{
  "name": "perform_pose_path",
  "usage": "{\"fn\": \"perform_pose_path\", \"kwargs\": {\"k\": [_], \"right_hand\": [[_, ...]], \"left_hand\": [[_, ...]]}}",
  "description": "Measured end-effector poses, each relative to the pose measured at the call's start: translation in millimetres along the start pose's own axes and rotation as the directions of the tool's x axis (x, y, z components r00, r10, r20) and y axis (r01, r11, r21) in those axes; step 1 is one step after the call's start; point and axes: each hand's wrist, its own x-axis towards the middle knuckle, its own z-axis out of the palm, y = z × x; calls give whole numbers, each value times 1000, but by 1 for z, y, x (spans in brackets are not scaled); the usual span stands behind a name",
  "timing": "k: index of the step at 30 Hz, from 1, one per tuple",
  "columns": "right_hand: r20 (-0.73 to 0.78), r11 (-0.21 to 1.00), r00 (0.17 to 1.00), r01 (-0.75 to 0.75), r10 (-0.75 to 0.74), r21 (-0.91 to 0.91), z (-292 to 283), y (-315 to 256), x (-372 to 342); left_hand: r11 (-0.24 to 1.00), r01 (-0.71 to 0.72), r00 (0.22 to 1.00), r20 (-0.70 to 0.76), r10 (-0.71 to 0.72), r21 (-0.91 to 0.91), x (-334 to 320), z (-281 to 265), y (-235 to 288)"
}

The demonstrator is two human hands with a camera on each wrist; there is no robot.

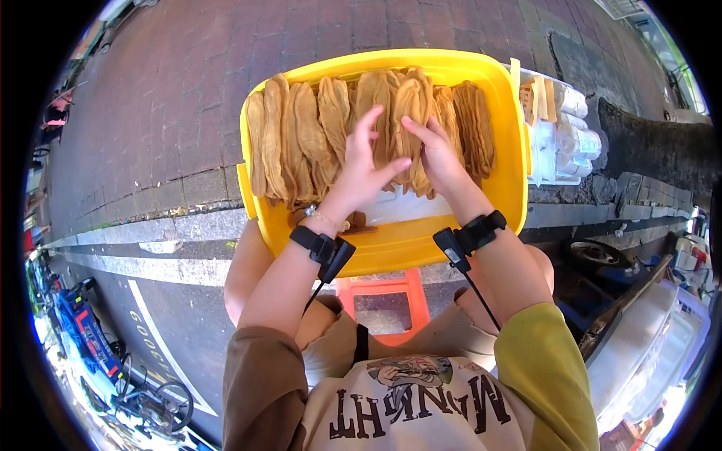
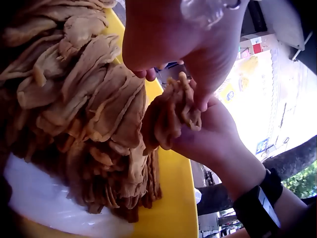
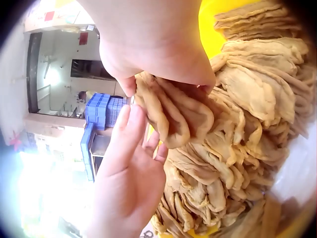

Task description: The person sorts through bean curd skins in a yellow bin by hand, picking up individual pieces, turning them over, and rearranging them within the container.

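Note:
Rows of brown, wrinkled, folded strips [image 1: 304, 135] stand packed in a yellow tub [image 1: 514, 150]. Over them the right hand [image 1: 445, 164] grips a small bundle of folded strips [image 1: 408, 124], seen side-on in the right wrist view [image 3: 173, 114]. Beside it on the left is the left hand [image 1: 361, 165], fingers spread and loosely bent. In the left wrist view the left hand [image 2: 183, 39] has its thumb tip against the bundle [image 2: 171, 116]; in the right wrist view its palm [image 3: 131, 173] lies open. The far fingers of the right hand are hidden behind the bundle.
A white sheet [image 1: 414, 209] shows at the tub's near side, with a few loose pieces [image 1: 361, 222] left of it. Right of the tub stands a pale crate [image 1: 545, 161] with wrapped rolls [image 1: 579, 141]. A pink stool [image 1: 410, 301] is between the knees.

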Motion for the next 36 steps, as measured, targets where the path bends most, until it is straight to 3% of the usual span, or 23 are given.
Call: {"fn": "perform_pose_path", "kwargs": {"k": [1, 2, 4, 5, 8, 9, 10, 13, 15, 16, 18, 20, 22, 24, 26, 28, 30, 36], "right_hand": [[-3, 1000, 1000, 0, 0, 0, 0, 0, 0], [-22, 996, 999, -38, 40, 87, -1, -1, 0], [-39, 983, 996, -69, 77, 173, -5, -3, 3], [-67, 966, 992, -86, 105, 245, -9, -4, 6], [-108, 940, 987, -75, 117, 333, -13, -11, 9], [-151, 966, 986, -23, 64, 258, -13, -14, 9], [-191, 983, 982, 26, 9, 179, -14, -15, 8], [-259, 993, 965, -11, 42, 118, -19, -9, 9], [-288, 990, 951, -87, 117, 115, -20, -7, 9], [-290, 990, 950, -85, 115, 114, -18, -9, 7], [-294, 975, 933, -221, 207, -14, -13, -13, 4], [-270, 976, 942, -215, 199, -31, -13, -10, 4], [-225, 982, 957, -190, 182, -17, -15, -1, 7], [-231, 986, 961, -166, 154, -30, -13, 1, 7], [-244, 989, 962, -141, 126, -44, -12, 1, 6], [-205, 989, 971, -137, 122, -64, -9, -1, 5], [-185, 993, 977, -117, 109, -35, -5, -2, 1], [-102, 970, 972, -195, 211, 147, -13, 5, 4]], "left_hand": [[986, 75, 994, -73, -87, -150, 1, 2, -6], [985, 76, 994, -70, -87, -153, 4, 1, -19], [980, 201, 980, 11, -200, -16, 10, -5, -46], [954, 201, 978, 3, -207, 222, 4, -3, -53], [945, 79, 994, 41, -97, 318, -8, 8, -61], [907, -5, 1000, 25, -7, 422, -10, 10, -57], [907, -6, 1000, 28, -6, 421, -9, 11, -55], [956, 117, 991, 33, -130, 271, -6, 13, -51], [961, 248, 966, -100, -237, 122, -1, 16, -58], [962, 246, 967, -97, -235, 121, 2, 16, -67], [942, 336, 942, 14, -336, -16, 8, 13, -74], [932, 351, 936, 16, -351, -87, 11, 10, -69], [807, 448, 893, 160, -420, -384, 19, -6, -41], [794, 433, 901, 184, -393, -426, 21, -16, -16], [694, 413, 911, 271, -312, -589, 20, -20, -3], [657, 436, 899, 334, -284, -615, 17, -16, -3], [771, 447, 868, 427, -253, -454, 12, -10, 0], [789, 462, 861, 420, -289, -405, 8, -5, 6]]}}
